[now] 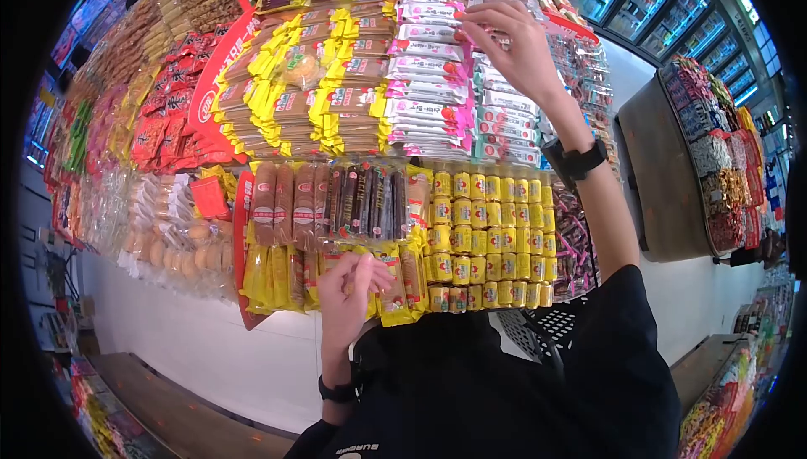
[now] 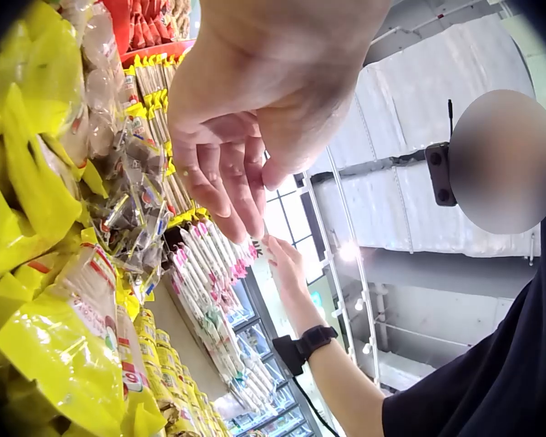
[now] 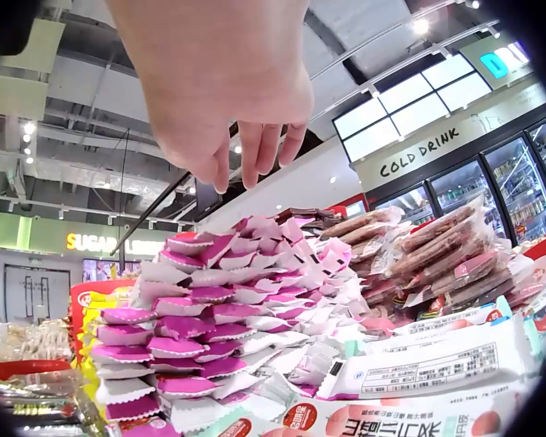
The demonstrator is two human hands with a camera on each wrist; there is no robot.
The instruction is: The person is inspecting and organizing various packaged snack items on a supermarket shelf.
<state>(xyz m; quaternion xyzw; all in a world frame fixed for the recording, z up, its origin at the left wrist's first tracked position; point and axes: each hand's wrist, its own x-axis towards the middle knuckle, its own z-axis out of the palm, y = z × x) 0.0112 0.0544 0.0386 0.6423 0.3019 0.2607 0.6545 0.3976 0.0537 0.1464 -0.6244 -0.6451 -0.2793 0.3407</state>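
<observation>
In the head view the right hand (image 1: 517, 51) reaches over pink-and-white packets (image 1: 429, 68), fingers loosely bent. The right wrist view puts this hand (image 3: 227, 100) above the stacked packets (image 3: 209, 319), with a gap below the fingertips and nothing visible between them. My left hand (image 1: 346, 295) hovers at the near edge of the display, over yellow-wrapped packs (image 1: 399, 308). Its fingers hang relaxed and hold nothing in the left wrist view, where the hand (image 2: 259, 109) is beside the shelf goods. Whether the right fingertips touch a packet there cannot be told.
Rows of small yellow cans (image 1: 492, 240) lie right of the left hand, dark wrapped sticks (image 1: 366, 198) beyond it. A black basket (image 1: 546, 329) is near the body. Another display (image 1: 672, 156) stands across the aisle at right. A person (image 2: 505, 164) appears in the left wrist view.
</observation>
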